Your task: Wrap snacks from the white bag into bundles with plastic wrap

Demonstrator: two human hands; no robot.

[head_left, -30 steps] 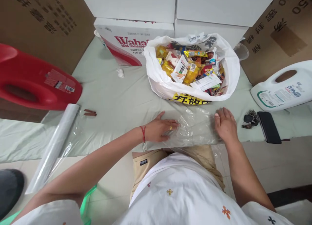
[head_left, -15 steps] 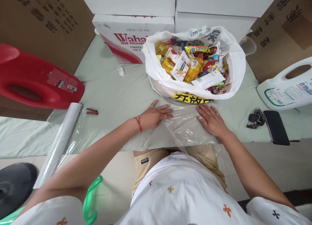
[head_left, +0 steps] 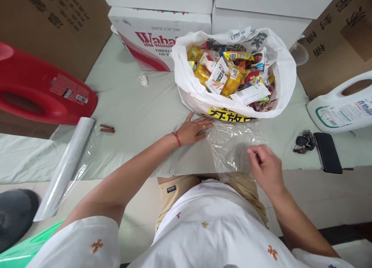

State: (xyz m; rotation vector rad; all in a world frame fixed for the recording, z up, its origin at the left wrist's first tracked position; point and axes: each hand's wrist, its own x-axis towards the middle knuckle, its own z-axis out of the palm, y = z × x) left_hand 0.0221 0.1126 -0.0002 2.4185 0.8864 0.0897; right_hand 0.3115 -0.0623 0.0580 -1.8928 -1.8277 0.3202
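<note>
A clear, crinkled plastic bag or sheet (head_left: 226, 148) lies at the table's front edge, partly hanging over it. My left hand (head_left: 193, 130) rests flat with fingers stretched out, its fingertips at the plastic's left side. Over the right part of the plastic, my right hand (head_left: 266, 167) is raised with its fingers curled in towards the thumb. Whether it pinches anything is hidden. Just beyond both hands stands a white plastic bag (head_left: 186, 88), wide open and full of wrapped snacks (head_left: 232, 80).
To the left are a red jug (head_left: 64, 93), a roll of clear plastic (head_left: 68, 163) jutting over the edge and small brown strips (head_left: 107, 128). On the right sit keys (head_left: 303, 141), a black phone (head_left: 328, 152) and a white jug (head_left: 340, 105). Boxes (head_left: 159, 31) line the back.
My right hand has lifted off the plastic, moved towards me and curled its fingers. My left hand has slid a little to the right. The plastic has shifted right and looks more crinkled.
</note>
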